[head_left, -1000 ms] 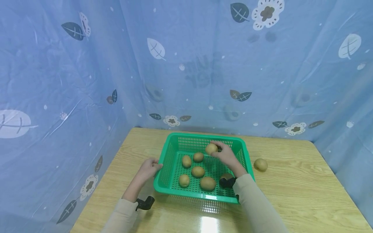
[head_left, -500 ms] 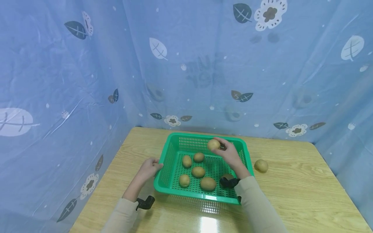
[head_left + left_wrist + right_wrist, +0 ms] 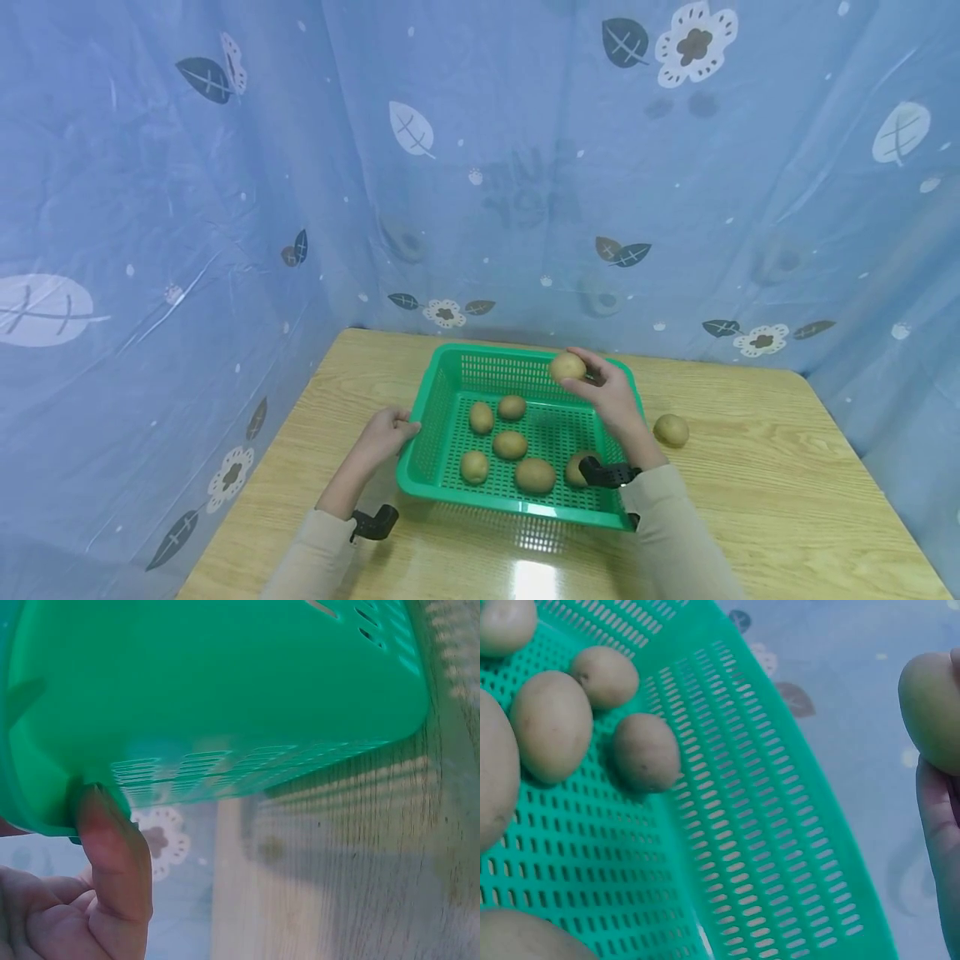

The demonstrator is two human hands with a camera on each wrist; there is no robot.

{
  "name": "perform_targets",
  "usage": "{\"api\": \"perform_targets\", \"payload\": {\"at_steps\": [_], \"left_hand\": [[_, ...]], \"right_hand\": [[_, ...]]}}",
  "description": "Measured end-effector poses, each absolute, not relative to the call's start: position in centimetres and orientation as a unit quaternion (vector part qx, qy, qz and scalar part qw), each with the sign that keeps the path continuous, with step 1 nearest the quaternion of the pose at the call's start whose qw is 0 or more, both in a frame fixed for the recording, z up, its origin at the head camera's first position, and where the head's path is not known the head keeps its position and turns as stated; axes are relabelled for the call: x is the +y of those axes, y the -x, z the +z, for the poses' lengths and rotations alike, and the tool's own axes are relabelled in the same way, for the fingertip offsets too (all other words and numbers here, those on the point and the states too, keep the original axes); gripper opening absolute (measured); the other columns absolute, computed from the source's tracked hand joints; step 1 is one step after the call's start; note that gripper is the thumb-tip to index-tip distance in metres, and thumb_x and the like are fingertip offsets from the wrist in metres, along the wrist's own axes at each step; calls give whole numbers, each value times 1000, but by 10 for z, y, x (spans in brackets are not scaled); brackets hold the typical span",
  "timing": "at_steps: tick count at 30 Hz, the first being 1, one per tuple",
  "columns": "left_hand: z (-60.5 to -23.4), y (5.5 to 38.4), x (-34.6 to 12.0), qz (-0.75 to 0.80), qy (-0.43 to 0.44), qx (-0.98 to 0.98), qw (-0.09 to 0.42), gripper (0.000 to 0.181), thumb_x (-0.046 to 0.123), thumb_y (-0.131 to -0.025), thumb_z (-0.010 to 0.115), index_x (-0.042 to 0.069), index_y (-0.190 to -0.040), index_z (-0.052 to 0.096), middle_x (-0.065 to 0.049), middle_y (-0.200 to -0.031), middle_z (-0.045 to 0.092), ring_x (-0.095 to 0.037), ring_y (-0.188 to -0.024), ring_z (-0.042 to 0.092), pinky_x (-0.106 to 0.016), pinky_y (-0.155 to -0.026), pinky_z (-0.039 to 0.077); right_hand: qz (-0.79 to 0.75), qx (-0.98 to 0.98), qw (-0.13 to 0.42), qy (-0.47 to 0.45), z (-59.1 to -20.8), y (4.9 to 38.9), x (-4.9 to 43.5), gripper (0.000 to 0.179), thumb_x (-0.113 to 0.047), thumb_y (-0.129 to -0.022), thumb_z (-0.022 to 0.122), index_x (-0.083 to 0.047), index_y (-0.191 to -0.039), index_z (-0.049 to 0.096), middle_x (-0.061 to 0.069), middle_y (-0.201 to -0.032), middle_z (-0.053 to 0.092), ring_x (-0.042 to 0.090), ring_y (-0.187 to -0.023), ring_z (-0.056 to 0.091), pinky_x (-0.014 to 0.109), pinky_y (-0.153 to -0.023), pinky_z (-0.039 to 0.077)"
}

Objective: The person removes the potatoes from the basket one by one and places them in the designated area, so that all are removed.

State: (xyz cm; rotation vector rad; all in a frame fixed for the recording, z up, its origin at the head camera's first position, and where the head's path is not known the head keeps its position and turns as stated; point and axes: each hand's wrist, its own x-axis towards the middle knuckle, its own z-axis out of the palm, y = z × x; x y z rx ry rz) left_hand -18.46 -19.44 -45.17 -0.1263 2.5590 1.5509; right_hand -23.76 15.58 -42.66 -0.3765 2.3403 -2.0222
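Note:
A green plastic basket with slotted walls stands on the table, several brown potatoes lying spread on its floor. My left hand grips the rim at its left side; the left wrist view shows the thumb or a finger hooked against the rim's edge. Above the basket's back right part, my right hand holds a potato between thumb and fingers. The right wrist view catches that held potato at its right edge, higher than the basket wall. A potato inside is partly covered by the right wrist camera.
One loose potato lies on the wooden table to the right of the basket. A blue patterned curtain hangs behind the table and along its sides. Inside the basket, potatoes sit mostly left and front.
My right hand has moved right and slightly up with the potato, from over the basket's back middle toward its back right corner. The left hand has stayed on the rim.

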Motion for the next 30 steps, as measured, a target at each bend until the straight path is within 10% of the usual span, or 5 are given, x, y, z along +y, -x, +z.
{"api": "perform_targets", "payload": {"at_steps": [12, 30], "left_hand": [[-451, 183, -193, 513, 40, 854, 75, 26, 12, -95, 52, -8, -111, 56, -13, -86, 66, -16, -71, 63, -30, -65, 54], [-449, 183, -195, 506, 43, 858, 78, 26, 12, -95, 52, -8, -111, 56, -13, -87, 65, -17, -73, 63, -30, -66, 54]], "right_hand": [[-663, 736, -33, 133, -413, 224, 190, 56, -10, -91, 63, -3, -141, 41, -12, -123, 52, -2, -107, 55, 14, -84, 49], [-655, 750, -71, 54, -416, 212, 244, 58, -20, -91, 64, -14, -144, 40, -2, -138, 45, -9, -114, 46, 6, -87, 43]]}}
